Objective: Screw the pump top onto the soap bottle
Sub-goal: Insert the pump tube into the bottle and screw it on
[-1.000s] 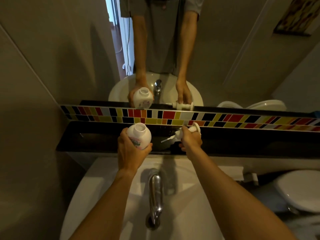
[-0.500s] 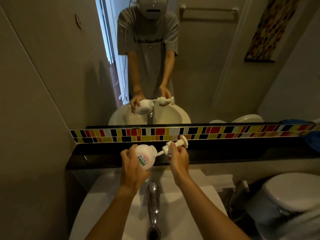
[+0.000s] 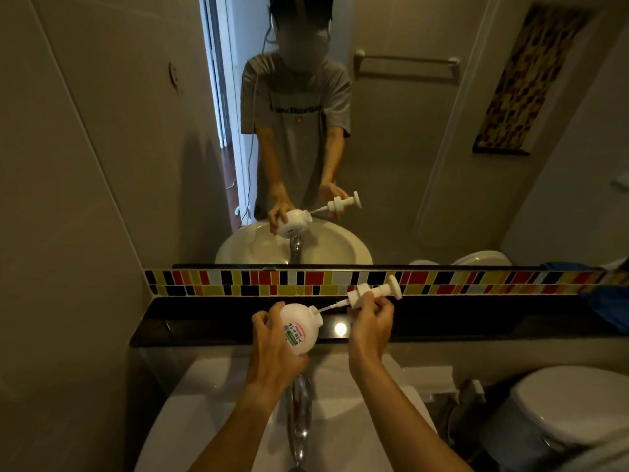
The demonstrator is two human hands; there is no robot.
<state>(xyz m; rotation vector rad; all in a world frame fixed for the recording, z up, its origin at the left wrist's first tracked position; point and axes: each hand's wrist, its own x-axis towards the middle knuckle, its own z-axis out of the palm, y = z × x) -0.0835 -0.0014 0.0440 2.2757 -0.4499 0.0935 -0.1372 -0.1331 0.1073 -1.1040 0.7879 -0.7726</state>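
Above the sink [image 3: 218, 396], soap bottle [image 3: 301, 327] tilted rightward, pump top [image 3: 372, 294] in line.

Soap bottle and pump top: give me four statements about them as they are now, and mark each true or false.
1. The left hand holds the soap bottle tilted, mouth toward the right. True.
2. The pump top is screwed fully down on the bottle. False: only its tube tip is at the mouth; the collar is clear of it.
3. The right hand holds the pump top. True.
4. The bottle stands on the black ledge. False: it is held above the sink.
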